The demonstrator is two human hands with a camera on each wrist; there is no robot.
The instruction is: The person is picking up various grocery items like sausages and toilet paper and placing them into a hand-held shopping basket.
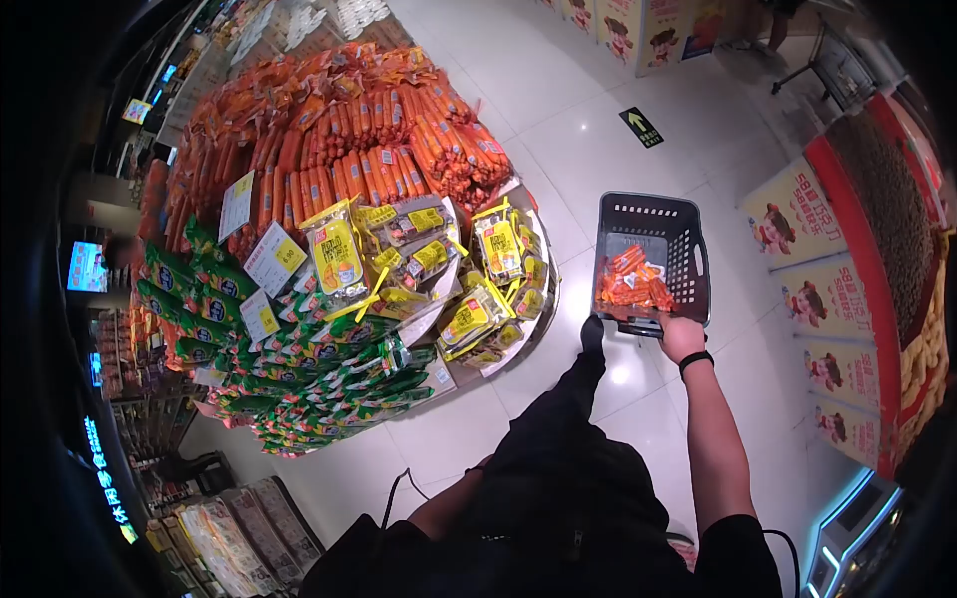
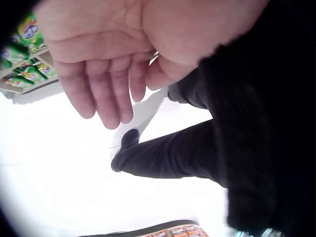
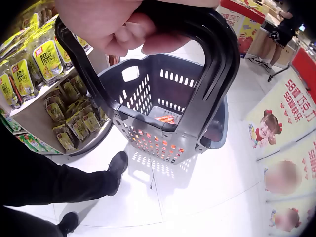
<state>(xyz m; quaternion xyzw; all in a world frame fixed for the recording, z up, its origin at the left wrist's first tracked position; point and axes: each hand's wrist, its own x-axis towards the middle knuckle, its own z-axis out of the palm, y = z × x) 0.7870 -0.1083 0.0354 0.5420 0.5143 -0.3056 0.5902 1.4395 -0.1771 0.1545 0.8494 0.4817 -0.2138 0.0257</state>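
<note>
In the head view, my right hand (image 1: 683,340) grips the handle of a dark plastic basket (image 1: 688,261) with orange-wrapped packs (image 1: 632,282) inside. The right wrist view shows my right hand (image 3: 111,24) with fingers curled round the black handle (image 3: 228,59), and the basket (image 3: 148,126) hanging below it on the floor side. My left hand (image 2: 113,54) hangs by my leg in the left wrist view, palm showing, fingers loosely extended and holding nothing. In the head view the left hand is hidden beside my body.
A rounded display at the left holds orange sausage packs (image 1: 369,174), yellow-labelled bags (image 1: 339,254) and green packs (image 1: 329,364). Printed boxes (image 1: 832,299) line the right side. A floor exit sign (image 1: 640,128) lies ahead. A person (image 3: 282,34) stands beyond in the right wrist view.
</note>
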